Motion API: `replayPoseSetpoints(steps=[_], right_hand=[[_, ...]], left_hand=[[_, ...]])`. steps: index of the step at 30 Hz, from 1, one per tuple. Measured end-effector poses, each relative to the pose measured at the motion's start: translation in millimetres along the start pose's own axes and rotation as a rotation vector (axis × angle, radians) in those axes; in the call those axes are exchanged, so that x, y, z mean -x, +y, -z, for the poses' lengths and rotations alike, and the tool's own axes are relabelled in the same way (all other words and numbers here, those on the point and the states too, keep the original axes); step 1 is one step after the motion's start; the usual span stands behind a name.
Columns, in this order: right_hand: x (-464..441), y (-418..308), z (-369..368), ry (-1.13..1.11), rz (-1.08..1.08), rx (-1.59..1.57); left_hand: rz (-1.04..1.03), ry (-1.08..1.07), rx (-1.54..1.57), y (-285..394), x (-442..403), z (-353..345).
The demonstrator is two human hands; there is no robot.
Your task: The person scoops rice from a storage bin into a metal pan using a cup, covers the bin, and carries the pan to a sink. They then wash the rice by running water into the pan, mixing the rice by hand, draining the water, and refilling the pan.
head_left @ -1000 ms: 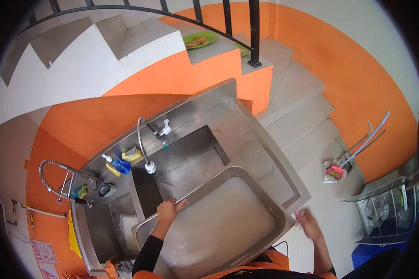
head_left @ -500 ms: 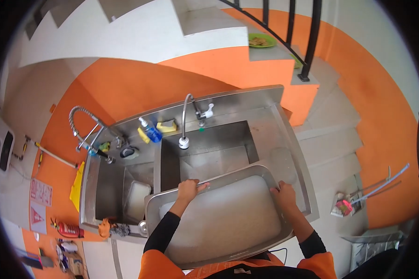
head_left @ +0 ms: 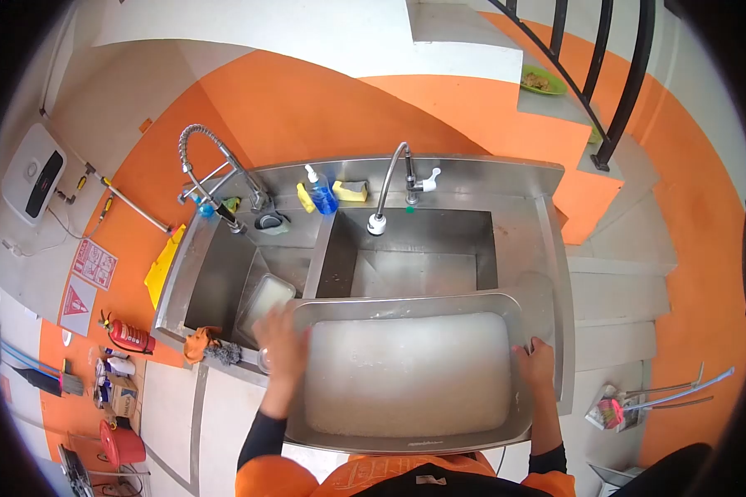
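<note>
A large rectangular metal pan (head_left: 406, 306) with cloudy whitish liquid (head_left: 406, 373) in it lies in front of my body, its far edge over the front of the steel sink unit. My right hand (head_left: 538, 364) grips the pan's right rim, thumb on top and the other fingers mostly hidden outside. Beside the pan's left rim is my left hand (head_left: 280, 344), smeared by motion, so its fingers and any contact cannot be made out. Behind the pan is the larger sink basin (head_left: 423, 269). A small translucent tub (head_left: 271, 295) sits in the left basin.
A curved faucet (head_left: 394, 178) and a spring faucet (head_left: 195, 153) rise behind the basins. A blue spray bottle (head_left: 322, 195) and sponge (head_left: 351, 191) stand on the back ledge. An orange cloth (head_left: 197, 345) lies front left; stairs (head_left: 613, 286) run along the right.
The pan has turned more level and shifted right in view. My left hand has moved from the far rim to the left side. My right hand stays on the right rim. The camera view has shifted.
</note>
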State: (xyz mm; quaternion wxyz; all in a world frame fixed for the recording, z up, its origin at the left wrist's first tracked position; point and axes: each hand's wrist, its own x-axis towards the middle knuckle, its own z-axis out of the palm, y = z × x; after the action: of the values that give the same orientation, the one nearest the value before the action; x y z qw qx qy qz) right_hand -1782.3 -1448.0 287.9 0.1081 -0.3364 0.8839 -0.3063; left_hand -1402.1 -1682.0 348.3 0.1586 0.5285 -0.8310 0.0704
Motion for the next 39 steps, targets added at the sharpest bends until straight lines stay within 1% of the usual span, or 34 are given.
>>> replayPoseSetpoints(steps=[1,2,3,5,8,9,11,14,17,21,23,24,27,28,30,32,35,39], right_hand=[[1.1,-2.0,1.7,0.004,-0.005,0.009],[2.2,-4.9,3.1,0.010,-0.011,0.019],[2.3,-7.0,4.1,0.019,-0.018,0.027],[3.7,-7.5,5.7,0.023,-0.009,-0.012],[5.8,-0.1,6.1,0.008,-0.054,-0.092],[8.2,3.6,6.4,0.003,-0.083,-0.125],[17.1,11.0,8.9,0.000,-0.133,-0.211],[25.8,33.8,14.1,0.024,-0.169,-0.289],[38.6,59.8,27.8,0.056,-0.224,-0.351],[64.5,92.2,52.0,0.145,-0.304,-0.524],[79.8,102.8,71.7,0.170,-0.352,-0.555],[88.3,107.9,81.4,0.184,-0.375,-0.571],[112.6,127.3,105.4,0.305,-0.383,-0.507],[121.8,137.1,111.8,0.327,-0.389,-0.524],[140.9,154.6,125.7,0.372,-0.398,-0.553],[161.7,162.4,140.4,0.426,-0.454,-0.528],[185.2,164.3,165.9,0.492,-0.479,-0.482],[214.5,173.8,181.5,0.622,-0.473,-0.476]], left_hand=[[0.163,0.008,-0.031,-20.6,24.9,9.9],[0.382,-0.198,0.093,-41.9,51.7,18.3],[0.473,-0.290,0.173,-83.4,95.2,-9.4],[0.663,-0.609,0.392,-83.2,135.8,3.0],[0.743,-0.015,0.302,-22.4,147.8,16.7],[0.749,-0.002,0.318,-23.4,146.5,15.3],[0.752,0.030,0.359,-27.5,138.0,10.1],[0.721,0.022,0.399,-26.6,127.3,-0.6],[0.660,0.060,0.540,-7.7,112.0,-5.9],[0.628,0.014,0.703,14.6,97.8,-27.6],[0.589,-0.036,0.768,31.7,87.3,-34.2],[0.557,-0.002,0.839,46.1,81.2,-37.4],[0.516,-0.150,0.837,78.8,62.3,-40.2],[0.462,-0.174,0.879,90.3,57.0,-41.5],[0.405,-0.213,0.876,108.7,50.6,-57.9],[0.357,-0.249,0.864,128.4,46.8,-75.9],[0.248,-0.227,0.942,168.5,39.3,-83.6],[0.204,-0.356,0.859,213.9,26.5,-91.6]])
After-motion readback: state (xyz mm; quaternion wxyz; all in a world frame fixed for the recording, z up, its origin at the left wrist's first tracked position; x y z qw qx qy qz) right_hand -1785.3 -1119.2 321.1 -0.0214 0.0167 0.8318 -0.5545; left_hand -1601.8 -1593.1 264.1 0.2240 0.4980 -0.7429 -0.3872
